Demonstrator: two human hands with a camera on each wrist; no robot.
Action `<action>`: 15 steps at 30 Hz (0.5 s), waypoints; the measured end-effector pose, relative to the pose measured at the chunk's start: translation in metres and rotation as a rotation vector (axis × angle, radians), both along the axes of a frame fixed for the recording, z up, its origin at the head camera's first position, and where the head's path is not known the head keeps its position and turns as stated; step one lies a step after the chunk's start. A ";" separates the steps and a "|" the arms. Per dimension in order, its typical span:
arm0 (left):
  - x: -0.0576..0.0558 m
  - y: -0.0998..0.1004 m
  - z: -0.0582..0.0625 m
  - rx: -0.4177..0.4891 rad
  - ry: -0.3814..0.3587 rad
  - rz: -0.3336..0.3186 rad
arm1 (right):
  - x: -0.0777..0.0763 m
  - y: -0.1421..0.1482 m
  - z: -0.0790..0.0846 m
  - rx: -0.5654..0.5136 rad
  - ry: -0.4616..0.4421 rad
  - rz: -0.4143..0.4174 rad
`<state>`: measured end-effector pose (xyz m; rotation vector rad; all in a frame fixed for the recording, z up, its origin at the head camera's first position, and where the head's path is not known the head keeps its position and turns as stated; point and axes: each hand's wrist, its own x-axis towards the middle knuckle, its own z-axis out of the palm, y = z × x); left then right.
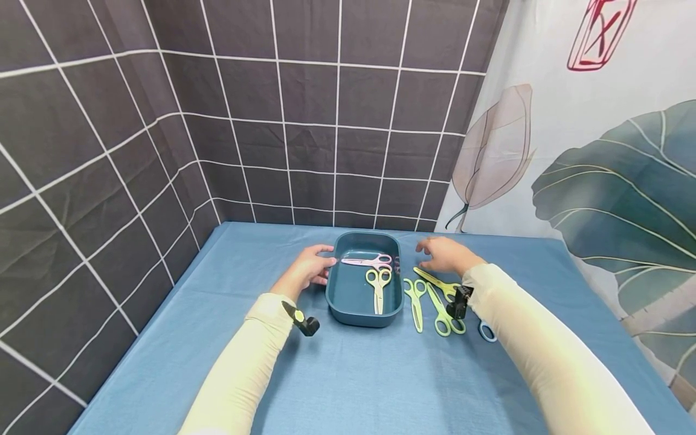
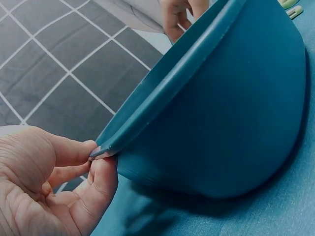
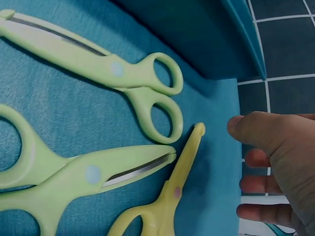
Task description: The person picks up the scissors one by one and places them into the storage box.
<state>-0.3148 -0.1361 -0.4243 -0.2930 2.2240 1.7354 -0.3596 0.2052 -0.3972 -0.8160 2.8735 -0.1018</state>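
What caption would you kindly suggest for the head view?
Left hand grips a tub holding two pairs of scissors; right hand hovers empty.

You have a blue bin (image 1: 348,296), upright, left rim pinched. Inside: pink scissors (image 1: 374,262), closed, tips left; just nearer, cream-yellow scissors (image 1: 379,293), closed, tips near. Right of bin, left to right: light green scissors (image 1: 416,307), closed, tips near; wide green scissors (image 1: 441,310), tips far; bright yellow scissors (image 1: 433,280), tips far left; blue scissors (image 1: 481,331), mostly hidden, handle loop showing.
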 end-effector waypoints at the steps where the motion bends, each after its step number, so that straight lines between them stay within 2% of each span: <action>1: 0.000 0.000 0.000 -0.001 0.000 0.000 | 0.000 0.000 -0.001 0.005 -0.012 -0.001; 15: 0.000 0.000 0.000 0.003 -0.002 0.007 | 0.001 -0.002 -0.015 0.004 -0.078 0.020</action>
